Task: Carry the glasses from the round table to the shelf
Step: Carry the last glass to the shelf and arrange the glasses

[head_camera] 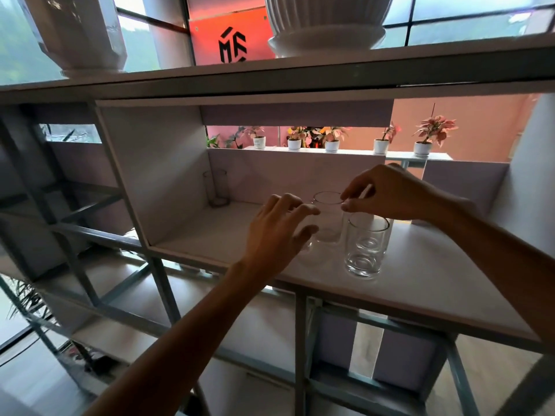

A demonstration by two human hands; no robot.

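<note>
Nearest the camera, two bare forearms reached up from below toward the open shelf [420, 274]. The left hand [279, 232] hovered over the board with its fingers spread and loosely curved. Just beyond its palm showed the base of a half-hidden glass [305, 250]. Whether the hand touched that glass could not be told.

To the right of the left hand and below the right hand, a near glass [365, 247] stood upright on the board, close to the front edge. Between the two hands stood a middle glass [327, 219], also upright. The right hand [387, 193] came in from the right, and its forefinger and thumb pinched together at the right side of that glass's rim, the other fingers curled above.

Farther back and to the left of both hands, a far glass [216, 187] stood alone in the rear corner of the compartment, well apart from the others. Beyond the shelf's low back wall, past the hands, a row of potted plants [330, 142] with pink leaves lined a ledge. Above both hands, on the top board, sat a ribbed white pot [327, 22] and a white vase [81, 34], with an orange panel [232, 40] between them.
</note>
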